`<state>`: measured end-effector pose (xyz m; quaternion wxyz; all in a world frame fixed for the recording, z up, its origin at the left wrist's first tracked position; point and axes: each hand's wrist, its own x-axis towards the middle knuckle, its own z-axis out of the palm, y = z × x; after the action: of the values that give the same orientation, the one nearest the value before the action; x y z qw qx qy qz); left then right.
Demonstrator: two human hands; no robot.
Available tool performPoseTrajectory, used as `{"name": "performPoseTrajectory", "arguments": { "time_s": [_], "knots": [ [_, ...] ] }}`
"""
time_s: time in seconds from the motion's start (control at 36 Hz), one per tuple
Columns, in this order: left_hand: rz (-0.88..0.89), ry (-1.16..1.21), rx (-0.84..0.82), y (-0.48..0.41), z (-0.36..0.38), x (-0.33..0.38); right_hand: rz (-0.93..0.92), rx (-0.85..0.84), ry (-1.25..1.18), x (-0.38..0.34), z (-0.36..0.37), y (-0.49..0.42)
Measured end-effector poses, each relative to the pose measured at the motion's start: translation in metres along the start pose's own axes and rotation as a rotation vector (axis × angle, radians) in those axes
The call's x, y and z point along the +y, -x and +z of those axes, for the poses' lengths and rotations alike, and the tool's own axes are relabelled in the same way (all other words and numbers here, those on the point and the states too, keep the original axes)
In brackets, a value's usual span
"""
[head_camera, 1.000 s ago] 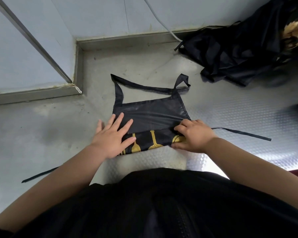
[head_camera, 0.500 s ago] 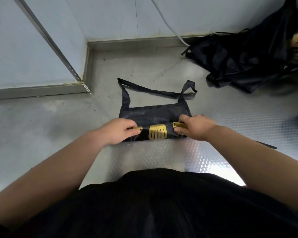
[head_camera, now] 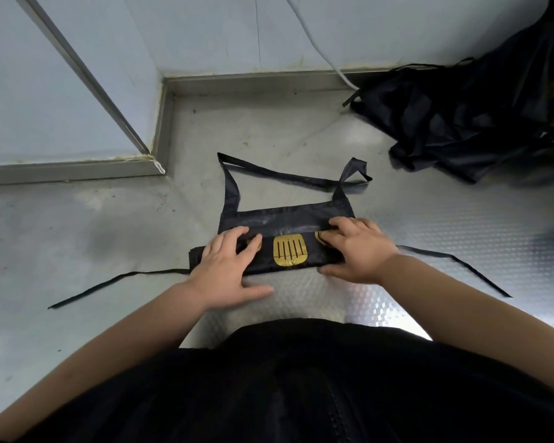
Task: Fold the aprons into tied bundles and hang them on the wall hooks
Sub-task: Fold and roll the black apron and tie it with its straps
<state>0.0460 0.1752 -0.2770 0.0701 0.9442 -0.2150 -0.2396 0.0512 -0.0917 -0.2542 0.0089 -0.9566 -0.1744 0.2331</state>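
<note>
Fingers (head_camera: 237,235) of left hand (head_camera: 227,270) lie atop apron (head_camera: 288,219); right hand (head_camera: 355,251) grips it.

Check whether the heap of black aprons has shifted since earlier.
No. The heap of aprons still ends beside the white cable at the metal wall trim.

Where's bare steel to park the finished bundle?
Widest: bare steel left of the apron, between its left tie and the wall ledge. Also the strip beyond the neck strap, and textured steel past the right tie. Crowded: the far right corner, under the apron pile.
</note>
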Motion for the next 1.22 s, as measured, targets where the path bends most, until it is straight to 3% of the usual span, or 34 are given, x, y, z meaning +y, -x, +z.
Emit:
{"name": "performPoseTrajectory", "arguments": {
  "time_s": [0.17,0.31,0.42,0.5,0.56,0.64,0.72,0.86,1.0,1.08,1.14,1.22],
  "knots": [
    [0.021,0.067,0.045,-0.013,-0.021,-0.01,-0.024,0.032,-0.076,0.006,-0.012,-0.008],
    [-0.096,0.257,-0.038,-0.019,-0.05,-0.02,0.129,-0.038,-0.198,0.011,-0.022,-0.015],
    [-0.172,-0.044,-0.069,-0.034,-0.059,-0.014,0.231,-0.064,-0.062,0.008,-0.028,-0.024],
    [-0.173,-0.366,0.107,-0.038,-0.048,-0.01,0.201,-0.001,0.113,0.002,-0.025,-0.027],
    [-0.063,-0.31,0.304,-0.037,-0.034,-0.008,0.152,0.091,0.186,-0.004,-0.02,-0.027],
    [0.075,-0.135,0.259,-0.03,-0.009,0.009,0.083,0.124,0.117,-0.015,-0.005,-0.022],
    [-0.002,-0.043,0.173,-0.024,0.013,0.016,0.157,0.102,-0.051,-0.022,0.005,-0.018],
    [-0.124,-0.143,0.166,-0.015,0.022,-0.004,0.256,0.032,-0.117,-0.022,0.017,-0.017],
    [-0.462,-0.11,0.128,0.011,0.019,-0.027,0.272,0.069,-0.097,-0.033,0.017,-0.013],
    [-0.68,0.1,0.367,0.016,0.014,-0.013,0.246,0.143,-0.042,-0.04,0.016,-0.011],
    [-0.873,0.45,0.54,0.011,0.009,0.006,0.207,0.154,-0.035,-0.042,0.015,-0.011],
    [-1.136,0.995,0.617,-0.003,0.002,0.024,0.188,0.118,-0.125,-0.045,0.014,-0.012]
  ]
}}
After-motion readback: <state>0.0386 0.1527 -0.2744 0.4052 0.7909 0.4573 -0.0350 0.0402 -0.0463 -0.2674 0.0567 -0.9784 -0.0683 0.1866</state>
